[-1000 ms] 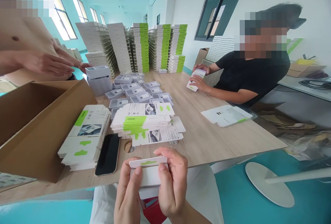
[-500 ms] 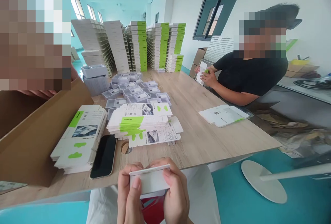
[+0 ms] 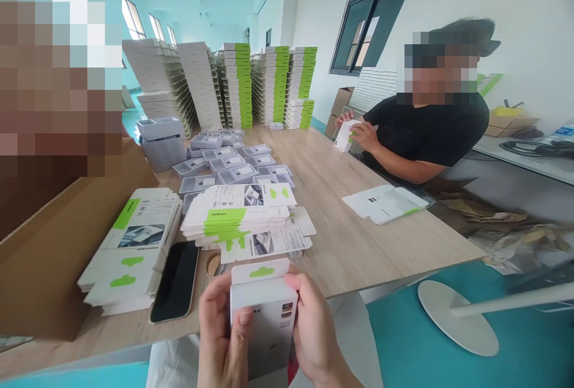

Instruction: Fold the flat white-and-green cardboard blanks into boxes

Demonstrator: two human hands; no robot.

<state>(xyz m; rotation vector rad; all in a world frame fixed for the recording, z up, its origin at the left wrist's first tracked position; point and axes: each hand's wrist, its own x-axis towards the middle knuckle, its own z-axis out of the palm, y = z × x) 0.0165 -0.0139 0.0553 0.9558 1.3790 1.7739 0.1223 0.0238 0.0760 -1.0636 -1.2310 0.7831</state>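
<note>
A white cardboard box (image 3: 269,322) with a green hang-hole tab at its top is held low in front of me, just off the table's near edge. My left hand (image 3: 224,334) wraps its left side, the thumb lying on the front panel. Along the right side, my right hand (image 3: 316,328) grips it with fingers by the top corner. Beyond the box lies a pile of flat, unfolded cartons (image 3: 242,220), white with green patches. A second stack of flat cartons (image 3: 130,250) is at the left, beside a black phone (image 3: 174,280).
Several plastic trays (image 3: 233,164) lie behind the cartons. Tall stacks of boxes (image 3: 235,86) stand at the back. A brown carton (image 3: 49,268) borders the left. Across the right side, a co-worker (image 3: 421,137) holds a white box near flat cartons (image 3: 383,202).
The box in my hands has tipped so its front panel and raised tab now face me. My view has shifted slightly. The co-worker's box has turned and changed shape.
</note>
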